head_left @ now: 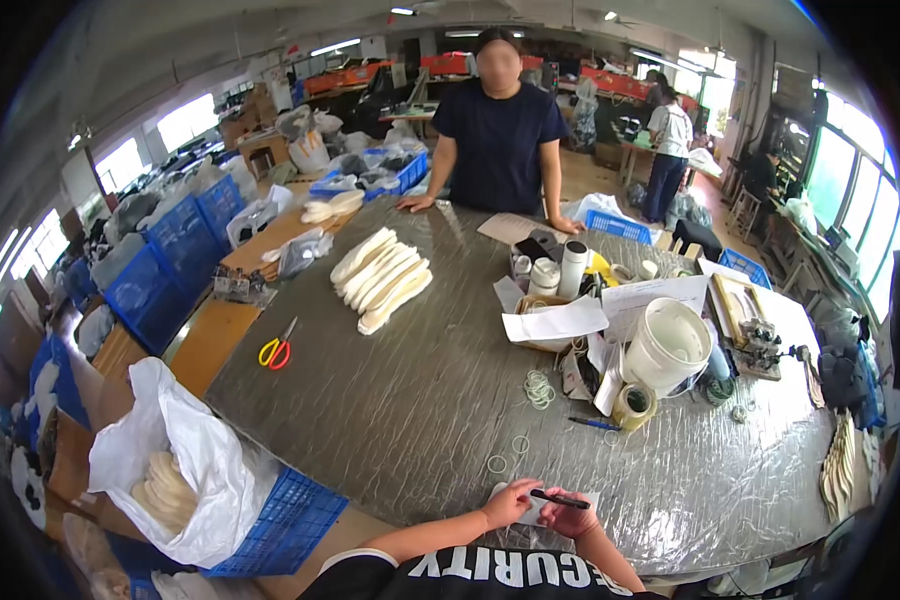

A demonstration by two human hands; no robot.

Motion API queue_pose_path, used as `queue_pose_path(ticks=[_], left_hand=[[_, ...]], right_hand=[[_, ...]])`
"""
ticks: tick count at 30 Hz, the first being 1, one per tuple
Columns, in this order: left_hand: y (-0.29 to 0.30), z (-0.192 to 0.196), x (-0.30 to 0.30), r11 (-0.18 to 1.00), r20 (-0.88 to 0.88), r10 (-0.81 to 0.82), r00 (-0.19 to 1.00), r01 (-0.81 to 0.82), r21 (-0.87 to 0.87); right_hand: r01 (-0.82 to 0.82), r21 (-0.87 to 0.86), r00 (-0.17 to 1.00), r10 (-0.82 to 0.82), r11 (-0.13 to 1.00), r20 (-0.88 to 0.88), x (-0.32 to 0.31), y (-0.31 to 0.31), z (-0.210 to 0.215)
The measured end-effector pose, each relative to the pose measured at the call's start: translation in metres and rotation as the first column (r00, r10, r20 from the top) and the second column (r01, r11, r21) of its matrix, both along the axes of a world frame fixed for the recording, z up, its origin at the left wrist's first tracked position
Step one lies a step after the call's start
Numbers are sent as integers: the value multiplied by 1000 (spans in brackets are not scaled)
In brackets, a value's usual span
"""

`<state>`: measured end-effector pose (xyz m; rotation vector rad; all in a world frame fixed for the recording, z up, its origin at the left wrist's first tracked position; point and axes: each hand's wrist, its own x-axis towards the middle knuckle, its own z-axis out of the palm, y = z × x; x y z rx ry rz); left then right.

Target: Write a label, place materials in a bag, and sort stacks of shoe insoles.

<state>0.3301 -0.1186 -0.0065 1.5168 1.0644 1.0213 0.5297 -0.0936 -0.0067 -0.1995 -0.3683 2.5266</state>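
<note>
At the near edge of the table, my right hand (569, 516) is closed round a black marker pen (556, 497), which lies nearly level across the fingers. Close beside it on the left, my left hand (511, 503) has its fingers drawn together at a small white slip of paper (534, 514). The slip lies between the two hands, partly covered by them. Two pale rubber bands (497, 463) rest just beyond my left hand, and a looser heap of rubber bands (539, 390) sits farther off.
Cream insoles (381, 278) lie stacked at the far left of the table (370, 420), scissors (277, 346) nearer. At right are a white bucket (667, 350), tape roll (634, 406) and blue pen (595, 424). A co-worker (500, 140) leans opposite. A white sack (195, 450) fills a blue crate (285, 525).
</note>
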Motion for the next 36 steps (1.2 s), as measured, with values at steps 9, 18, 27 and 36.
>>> queue_pose_path(ticks=[9, 18, 27, 36], left_hand=[[4, -5, 2, 988, -137, -152, 979, 156, 18], [5, -6, 0, 959, -366, -146, 919, 223, 176], [29, -6, -14, 868, -123, -478, 870, 447, -216], [42, -19, 12, 970, -198, -243, 950, 239, -46]], right_hand=[[177, -42, 977, -170, 983, 129, -3, -13, -6], [401, 121, 547, -343, 908, 763, -9, -18, 11], [510, 89, 618, -437, 855, 654, -1, -18, -17], [611, 467, 337, -743, 640, 578, 17, 6, -7]])
